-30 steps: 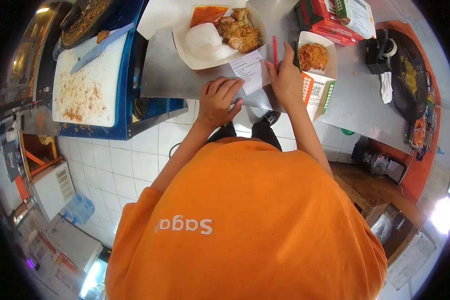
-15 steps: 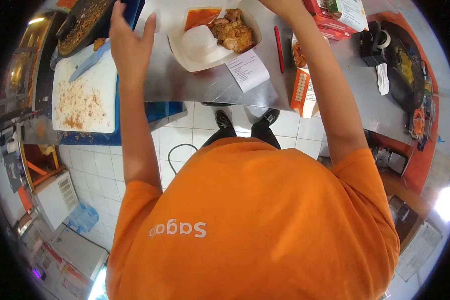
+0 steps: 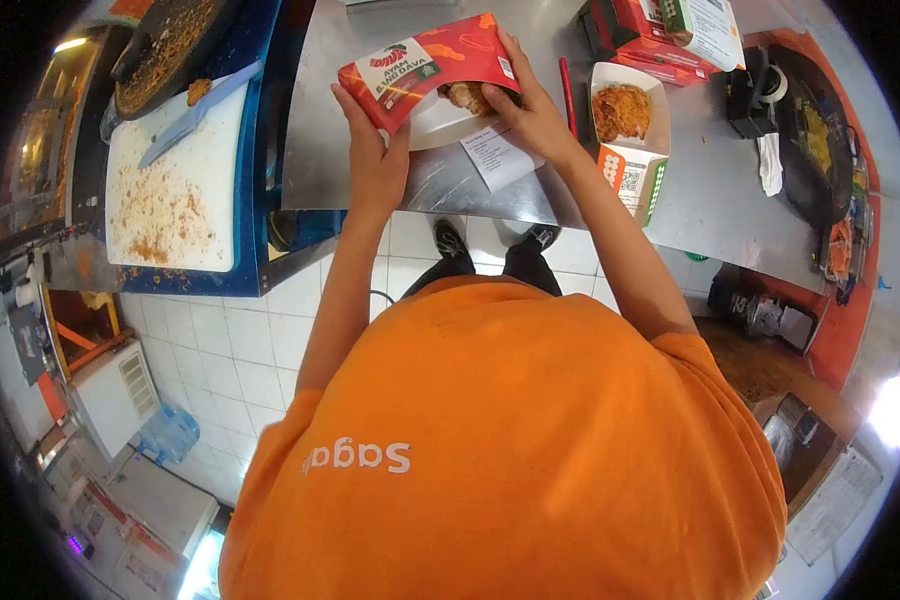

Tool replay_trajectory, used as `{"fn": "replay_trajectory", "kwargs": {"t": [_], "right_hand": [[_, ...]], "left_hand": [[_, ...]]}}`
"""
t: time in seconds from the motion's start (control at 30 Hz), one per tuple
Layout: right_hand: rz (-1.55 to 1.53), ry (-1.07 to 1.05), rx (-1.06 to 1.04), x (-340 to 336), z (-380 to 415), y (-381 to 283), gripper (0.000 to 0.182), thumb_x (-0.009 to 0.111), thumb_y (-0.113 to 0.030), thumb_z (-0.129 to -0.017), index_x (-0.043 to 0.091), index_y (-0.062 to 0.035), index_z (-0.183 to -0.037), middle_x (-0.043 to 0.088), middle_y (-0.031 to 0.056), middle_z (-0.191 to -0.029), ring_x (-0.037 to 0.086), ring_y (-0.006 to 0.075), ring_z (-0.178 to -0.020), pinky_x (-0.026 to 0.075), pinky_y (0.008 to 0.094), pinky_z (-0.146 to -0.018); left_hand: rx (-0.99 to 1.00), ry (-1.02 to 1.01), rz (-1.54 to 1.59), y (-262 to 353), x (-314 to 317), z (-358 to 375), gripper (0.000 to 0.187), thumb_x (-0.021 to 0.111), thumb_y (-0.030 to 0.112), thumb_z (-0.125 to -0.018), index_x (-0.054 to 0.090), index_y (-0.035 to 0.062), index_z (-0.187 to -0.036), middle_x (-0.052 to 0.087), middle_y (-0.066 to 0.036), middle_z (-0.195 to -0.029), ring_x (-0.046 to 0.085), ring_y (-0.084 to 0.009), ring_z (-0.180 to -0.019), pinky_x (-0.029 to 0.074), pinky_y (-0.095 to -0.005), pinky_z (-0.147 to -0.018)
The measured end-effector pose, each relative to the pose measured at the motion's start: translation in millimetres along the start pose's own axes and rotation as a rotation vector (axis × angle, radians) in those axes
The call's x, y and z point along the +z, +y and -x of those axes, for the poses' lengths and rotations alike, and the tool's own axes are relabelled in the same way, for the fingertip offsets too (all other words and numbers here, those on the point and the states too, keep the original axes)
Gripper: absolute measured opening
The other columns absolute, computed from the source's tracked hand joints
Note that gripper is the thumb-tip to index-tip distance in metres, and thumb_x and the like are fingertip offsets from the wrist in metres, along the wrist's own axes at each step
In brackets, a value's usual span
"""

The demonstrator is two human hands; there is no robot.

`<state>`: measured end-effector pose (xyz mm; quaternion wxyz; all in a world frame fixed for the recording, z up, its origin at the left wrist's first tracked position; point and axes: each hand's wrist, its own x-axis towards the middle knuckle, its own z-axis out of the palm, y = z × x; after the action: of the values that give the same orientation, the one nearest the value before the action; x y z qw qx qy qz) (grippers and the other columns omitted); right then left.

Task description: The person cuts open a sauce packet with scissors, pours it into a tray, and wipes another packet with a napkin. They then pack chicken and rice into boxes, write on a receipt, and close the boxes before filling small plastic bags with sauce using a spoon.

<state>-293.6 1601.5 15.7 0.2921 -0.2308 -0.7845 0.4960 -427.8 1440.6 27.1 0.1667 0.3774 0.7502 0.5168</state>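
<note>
Since half a second ago, both hands have come back in from their far reaches, and the red printed lid (image 3: 428, 62) now lies folded most of the way down over the white meal box (image 3: 440, 118); only a strip of the box and a piece of fried chicken (image 3: 463, 96) still show under the lid's near edge. The left hand (image 3: 372, 150) clasps the lid's left near corner, fingers clamped on the cardboard. The right hand (image 3: 530, 110) presses on the lid's right edge, its fingers spread over the red card and closed against it. The meal box sits on the steel bench (image 3: 320, 130), straight ahead of the person. Just beside the box on its near side lies a printed receipt (image 3: 492, 155). To the right of the box lies a red pen (image 3: 567, 88), and beyond that stands an open small carton of fried crumbs (image 3: 625, 110). Well to the left of the box is a white cutting board (image 3: 170, 170) scattered with crumbs, with a knife (image 3: 195, 100) on it.
</note>
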Motion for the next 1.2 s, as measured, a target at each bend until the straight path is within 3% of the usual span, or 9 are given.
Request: {"fn": "replay_trajectory", "kwargs": {"t": [0.1,0.2,0.3,0.4,0.6,0.83,0.93,1.03,1.2], "right_hand": [[-0.285,-0.060,0.026,-5,-9,3,0.059,0.055,-0.009,-0.091,0.028,-0.0143,-0.144,0.037,0.0182,-0.142,0.039,0.0264,-0.130,0.036,0.0334,-0.104],[-0.261,-0.043,0.049,-8,-16,5,0.058,0.049,-0.002,-0.093,0.025,-0.0113,-0.145,0.040,0.0120,-0.139,0.043,0.0188,-0.124,0.031,0.0287,-0.106],[0.037,-0.050,0.072,-15,-23,0,0.053,0.049,-0.008,-0.094,0.030,-0.0107,-0.144,0.046,0.0096,-0.136,0.045,0.0181,-0.123,0.031,0.0280,-0.105],[0.159,0.163,-0.130,-13,-34,-16,0.040,0.055,0.000,-0.081,0.056,-0.0073,-0.120,0.061,0.0232,-0.103,0.058,0.0376,-0.097,0.045,0.0386,-0.089],[0.297,0.013,-0.028,-30,-54,-23,0.035,0.054,-0.007,-0.086,0.058,-0.0141,-0.120,0.062,0.0198,-0.111,0.059,0.0359,-0.103,0.047,0.0371,-0.087],[0.257,-0.073,0.179,-29,-54,-21,0.040,0.051,-0.017,-0.090,0.049,-0.0167,-0.130,0.060,0.0214,-0.115,0.058,0.0351,-0.107,0.046,0.0384,-0.089],[0.128,-0.044,0.077,-22,-39,-17,0.047,0.050,-0.017,-0.089,0.043,-0.0175,-0.135,0.059,0.0222,-0.117,0.058,0.0353,-0.107,0.045,0.0384,-0.090],[0.248,0.005,0.070,-25,-43,-15,0.045,0.050,-0.015,-0.088,0.047,-0.0128,-0.133,0.060,0.0227,-0.114,0.059,0.0352,-0.105,0.046,0.0368,-0.088],[0.293,-0.143,0.082,-43,-75,-10,0.039,0.053,-0.017,-0.088,0.054,-0.0051,-0.125,0.063,0.0228,-0.108,0.062,0.0337,-0.100,0.047,0.0347,-0.086]], "left_hand": [[-0.145,-0.001,-0.180,3,-3,-6,0.075,0.042,0.036,-0.097,-0.005,0.0064,-0.147,0.045,-0.032,-0.130,0.047,-0.0442,-0.120,0.038,-0.0406,-0.099],[-0.214,0.005,-0.298,25,-10,-9,0.072,0.048,0.022,-0.092,0.005,-0.0020,-0.145,0.057,-0.030,-0.113,0.056,-0.0452,-0.103,0.044,-0.0439,-0.088],[-0.177,0.070,-0.356,20,-16,-16,0.063,0.046,0.026,-0.092,0.022,-0.0015,-0.143,0.063,-0.027,-0.100,0.059,-0.0444,-0.098,0.045,-0.0459,-0.085],[-0.140,0.059,-0.472,12,-29,-27,0.059,0.045,0.033,-0.092,0.035,-0.0018,-0.138,0.065,-0.025,-0.098,0.060,-0.0420,-0.098,0.045,-0.0449,-0.085],[-0.259,0.027,-0.360,20,-50,-42,0.064,0.045,0.044,-0.090,0.040,-0.0012,-0.136,0.065,-0.023,-0.100,0.061,-0.0396,-0.098,0.045,-0.0430,-0.087],[-0.218,-0.005,-0.506,16,-31,-30,0.062,0.043,0.039,-0.090,0.038,-0.0024,-0.136,0.062,-0.026,-0.104,0.058,-0.0437,-0.101,0.044,-0.0456,-0.088],[-0.271,0.037,-0.452,16,-23,-24,0.062,0.044,0.037,-0.089,0.038,-0.0028,-0.136,0.061,-0.027,-0.106,0.057,-0.0434,-0.102,0.044,-0.0455,-0.089],[-0.254,0.071,-0.359,15,-30,-30,0.065,0.048,0.039,-0.088,0.038,-0.0026,-0.137,0.062,-0.026,-0.107,0.059,-0.0399,-0.103,0.044,-0.0421,-0.089],[-0.291,0.061,-0.270,2,-48,-49,0.068,0.052,0.044,-0.085,0.042,-0.0016,-0.135,0.063,-0.024,-0.110,0.059,-0.0336,-0.108,0.043,-0.0353,-0.092]]}}
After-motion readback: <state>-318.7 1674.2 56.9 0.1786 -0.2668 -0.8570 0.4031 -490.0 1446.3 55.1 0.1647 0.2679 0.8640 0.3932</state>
